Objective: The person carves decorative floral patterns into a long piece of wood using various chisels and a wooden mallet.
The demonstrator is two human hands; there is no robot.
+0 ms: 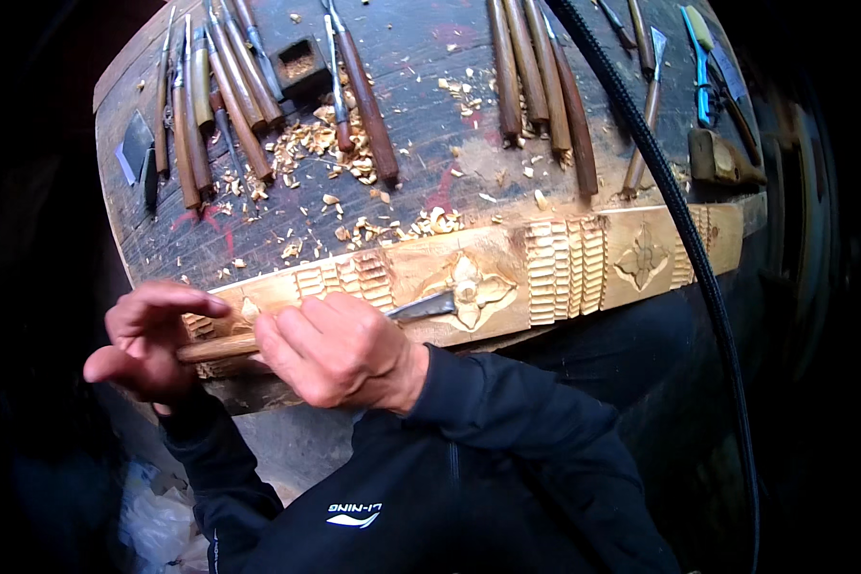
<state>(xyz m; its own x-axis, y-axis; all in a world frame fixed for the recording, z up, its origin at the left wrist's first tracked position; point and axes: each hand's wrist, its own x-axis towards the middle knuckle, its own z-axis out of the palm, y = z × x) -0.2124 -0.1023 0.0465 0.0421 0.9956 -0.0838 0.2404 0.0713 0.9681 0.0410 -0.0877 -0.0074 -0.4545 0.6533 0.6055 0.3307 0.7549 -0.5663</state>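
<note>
Head view: right hand (340, 349) clenched round a wood-handled chisel (222, 347), knuckles up; left hand (153, 335) loose, fingers spread, not wrapped on anything – the handle butt sits right at its palm, can't tell if it presses there. The chisel's long axis runs left to right, climbing slightly toward the blade (429, 306), which pokes out past the right fist with its edge at the left side of a relief-carved four-petal flower (469, 292). Key relation, in my judgement: blade edge to petals – that flower lies right of the right fingers and a bit farther from the body, right hand clearly nearer. Carved wooden board (502, 251) lies crosswise along the near side of the workbench (421, 86), under and beyond the hands, bands of notches between the flowers. Past it, wood shavings (316, 143) and carving tools (239, 120), well apart from the fists.

Writing: white logo (354, 521) with lettering on the dark jacket (488, 459), upside down here; pale sleeve mark (216, 550) too small to read; red marks on the bench top, nothing legible
</note>
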